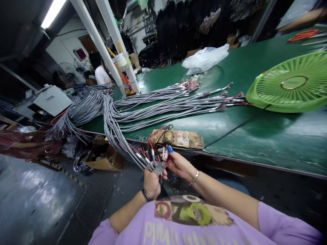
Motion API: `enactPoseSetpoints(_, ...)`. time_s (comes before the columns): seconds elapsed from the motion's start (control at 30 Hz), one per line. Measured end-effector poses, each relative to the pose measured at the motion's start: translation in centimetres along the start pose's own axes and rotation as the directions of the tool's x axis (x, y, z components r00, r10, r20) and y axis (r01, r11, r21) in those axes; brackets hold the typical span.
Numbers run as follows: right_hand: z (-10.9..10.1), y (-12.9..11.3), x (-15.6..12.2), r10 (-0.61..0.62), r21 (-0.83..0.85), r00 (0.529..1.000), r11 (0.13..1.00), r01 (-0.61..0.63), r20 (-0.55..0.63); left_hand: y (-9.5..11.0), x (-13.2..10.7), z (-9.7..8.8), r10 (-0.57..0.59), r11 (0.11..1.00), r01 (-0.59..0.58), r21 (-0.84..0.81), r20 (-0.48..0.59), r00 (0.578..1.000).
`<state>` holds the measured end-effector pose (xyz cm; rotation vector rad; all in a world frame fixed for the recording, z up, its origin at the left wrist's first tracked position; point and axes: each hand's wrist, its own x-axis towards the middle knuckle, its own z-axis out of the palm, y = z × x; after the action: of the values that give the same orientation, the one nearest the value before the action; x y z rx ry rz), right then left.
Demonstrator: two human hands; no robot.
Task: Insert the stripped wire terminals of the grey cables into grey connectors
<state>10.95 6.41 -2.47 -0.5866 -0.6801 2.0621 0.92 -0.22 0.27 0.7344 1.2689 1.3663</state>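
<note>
Past the purple shirt (201,235), grey cables (114,137) near the wooden block (184,139) are clasped by the left hand (152,183) and a pink piece (165,154) pinched by the right hand (178,165), wire ends (143,153) apparently being handled, with steadiness needed next.

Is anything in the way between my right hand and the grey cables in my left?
Nothing visible is. Your right hand is right next to your left hand, which grips the grey cables near their ends. The wooden block lies on the green table beyond both hands, not between them.
</note>
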Motion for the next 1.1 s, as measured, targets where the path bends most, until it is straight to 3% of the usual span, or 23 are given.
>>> enactPoseSetpoints(0.13,0.2,0.2,0.1,-0.002,0.056,0.997,0.998,0.007,-0.08,-0.4,0.1,-0.2,-0.002,1.0,0.002,0.008,-0.002,1.0)
enactPoseSetpoints(0.37,-0.6,0.4,-1.6,0.071,0.05,0.997,0.996,-0.069,-0.028,-0.5,-0.6,-0.9,0.034,0.999,-0.034,-0.023,0.005,0.999)
enactPoseSetpoints(0.5,-1.2,0.8,-3.7,0.055,-0.145,0.996,0.988,-0.045,0.065,-0.7,-1.2,-1.5,0.037,0.999,-0.037,0.015,-0.016,0.999)
enactPoseSetpoints(0.63,-0.2,0.5,-4.9,-0.006,-0.363,1.0,0.932,0.007,0.006,-1.3,-1.4,-2.0,0.05,0.997,-0.049,0.062,-0.017,0.999)
enactPoseSetpoints(0.87,1.3,-0.5,-4.7,0.028,-0.419,0.994,0.908,0.017,0.102,-1.4,-1.6,-2.6,-0.007,0.985,-0.022,0.169,0.171,0.985)
enactPoseSetpoints(0.97,0.8,-0.2,-4.3,0.015,-0.389,1.0,0.921,-0.012,0.006,-1.1,-1.8,-2.5,0.013,0.995,-0.025,0.1,0.119,0.993)
enactPoseSetpoints(1.1,-0.7,0.2,-3.4,0.008,-0.175,0.976,0.983,-0.046,-0.216,-0.6,-1.7,-2.1,0.049,0.999,-0.049,-0.003,0.05,0.998)
